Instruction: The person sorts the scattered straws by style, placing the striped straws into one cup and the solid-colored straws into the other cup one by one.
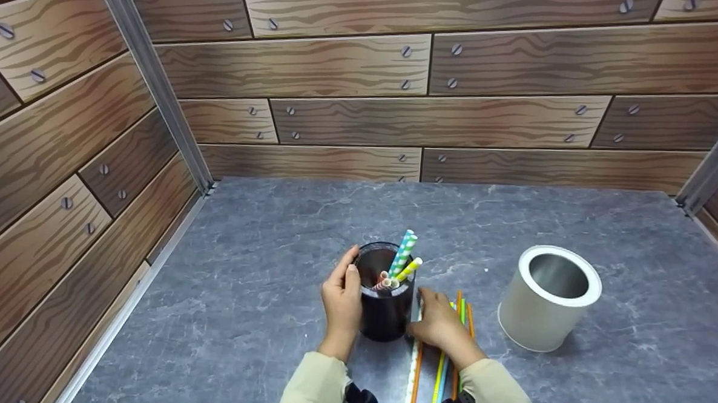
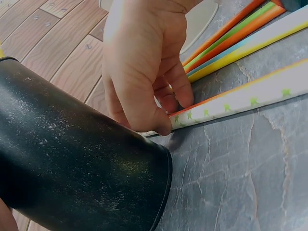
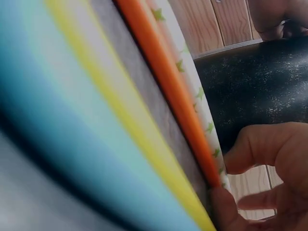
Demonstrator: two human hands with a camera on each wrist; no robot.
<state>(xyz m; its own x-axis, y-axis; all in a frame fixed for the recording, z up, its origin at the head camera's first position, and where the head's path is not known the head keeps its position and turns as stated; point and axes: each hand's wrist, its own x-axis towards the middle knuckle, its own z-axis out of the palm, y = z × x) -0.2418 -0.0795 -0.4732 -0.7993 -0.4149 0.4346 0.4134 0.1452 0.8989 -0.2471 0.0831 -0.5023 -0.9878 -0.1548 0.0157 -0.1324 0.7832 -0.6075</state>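
Observation:
A black cup (image 1: 384,317) stands on the table with several patterned paper straws (image 1: 404,255) leaning in it. My left hand (image 1: 342,301) grips the cup from the left, fingertips up at its rim. Just right of the cup, my right hand (image 1: 441,323) pinches one end of a white straw with green stars (image 2: 231,106) between thumb and fingers. An orange straw (image 3: 168,91) lies close alongside it, its end at the same fingertips. Under my right wrist are more straws, among them a yellow one (image 1: 438,380) and a green one (image 1: 463,312).
A whitish metal can (image 1: 529,318) with a broad white rim stands to the right of the straws. Wood-patterned panels (image 1: 338,122) close off the back and sides of the grey marbled table (image 1: 241,269). Metal posts (image 1: 152,71) run up the corners.

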